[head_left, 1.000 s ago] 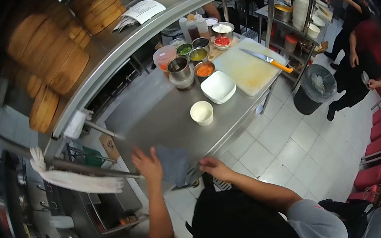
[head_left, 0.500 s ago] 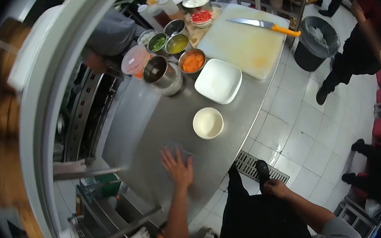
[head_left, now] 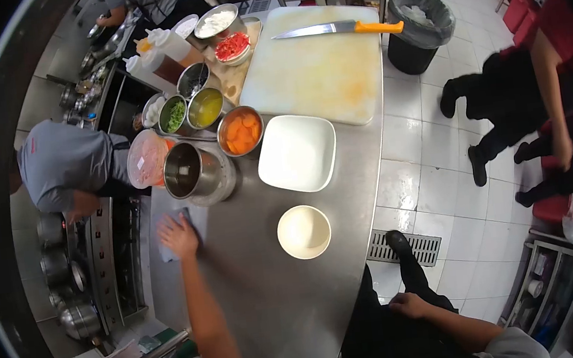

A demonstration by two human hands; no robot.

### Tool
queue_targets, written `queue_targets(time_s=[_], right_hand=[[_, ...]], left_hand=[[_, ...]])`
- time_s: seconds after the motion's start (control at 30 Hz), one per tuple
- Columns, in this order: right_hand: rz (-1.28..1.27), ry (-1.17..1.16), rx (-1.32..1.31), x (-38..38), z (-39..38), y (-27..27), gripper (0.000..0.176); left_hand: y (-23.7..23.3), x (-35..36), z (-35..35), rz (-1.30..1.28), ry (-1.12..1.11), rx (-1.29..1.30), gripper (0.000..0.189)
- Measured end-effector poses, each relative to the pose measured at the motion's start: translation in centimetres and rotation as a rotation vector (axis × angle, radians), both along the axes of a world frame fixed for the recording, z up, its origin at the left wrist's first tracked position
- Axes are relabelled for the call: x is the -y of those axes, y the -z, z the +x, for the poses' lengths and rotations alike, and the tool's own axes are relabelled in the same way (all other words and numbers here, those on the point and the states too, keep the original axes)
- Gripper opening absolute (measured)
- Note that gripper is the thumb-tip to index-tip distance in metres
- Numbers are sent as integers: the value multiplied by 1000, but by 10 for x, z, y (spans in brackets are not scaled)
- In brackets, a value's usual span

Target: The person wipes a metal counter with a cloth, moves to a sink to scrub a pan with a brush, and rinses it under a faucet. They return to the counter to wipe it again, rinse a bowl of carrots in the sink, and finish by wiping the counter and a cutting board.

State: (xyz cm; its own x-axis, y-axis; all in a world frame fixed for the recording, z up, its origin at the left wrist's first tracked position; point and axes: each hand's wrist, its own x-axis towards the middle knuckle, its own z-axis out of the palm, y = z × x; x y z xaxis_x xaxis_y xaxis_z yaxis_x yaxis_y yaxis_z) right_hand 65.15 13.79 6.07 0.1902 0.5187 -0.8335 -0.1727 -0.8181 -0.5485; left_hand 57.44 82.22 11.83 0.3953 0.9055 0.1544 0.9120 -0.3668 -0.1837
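My left hand (head_left: 179, 237) lies flat with fingers spread on a greyish cloth (head_left: 168, 253), pressing it to the steel table (head_left: 249, 289) near its left edge. Just beyond it stand a steel pot (head_left: 190, 170) and a lidded clear tub (head_left: 146, 159). A small cream bowl (head_left: 304, 232) and a square white dish (head_left: 296, 153) stand to the right of that hand. Down by my dark-clothed thigh, my right hand (head_left: 408, 304) is loosely closed, away from the table, and nothing shows in it.
A cutting board (head_left: 316, 69) bears an orange-handled knife (head_left: 340, 29). Tins of carrots (head_left: 240, 133), yellow liquid (head_left: 206, 108) and chopped greens (head_left: 175, 116) crowd the back left, by squeeze bottles (head_left: 169, 51). A bin (head_left: 417, 22) stands beyond. Co-workers are at left (head_left: 72, 161) and right (head_left: 551, 78).
My left hand has slid the cloth across the table towards its left edge, closer to the pot. My view has turned, and the co-worker at left shows more fully. My right hand stays low.
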Motion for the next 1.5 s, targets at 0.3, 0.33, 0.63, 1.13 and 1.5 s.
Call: queue_targets(time_s=[0.3, 0.33, 0.63, 1.13, 1.5], right_hand=[[144, -77, 174, -33, 45, -10, 40], [153, -77, 200, -33, 53, -12, 40], [79, -183, 389, -20, 119, -41, 41], [-82, 21, 400, 68, 117, -1, 43], [-53, -7, 345, 46, 136, -20, 39]], left_hand=[[-43, 233, 48, -168, 513, 152, 63], [-49, 240, 52, -233, 583, 156, 62], [-42, 218, 83, -377, 528, 457, 65], [-38, 202, 111, -198, 335, 365, 76], [-40, 207, 114, -119, 341, 367, 68]])
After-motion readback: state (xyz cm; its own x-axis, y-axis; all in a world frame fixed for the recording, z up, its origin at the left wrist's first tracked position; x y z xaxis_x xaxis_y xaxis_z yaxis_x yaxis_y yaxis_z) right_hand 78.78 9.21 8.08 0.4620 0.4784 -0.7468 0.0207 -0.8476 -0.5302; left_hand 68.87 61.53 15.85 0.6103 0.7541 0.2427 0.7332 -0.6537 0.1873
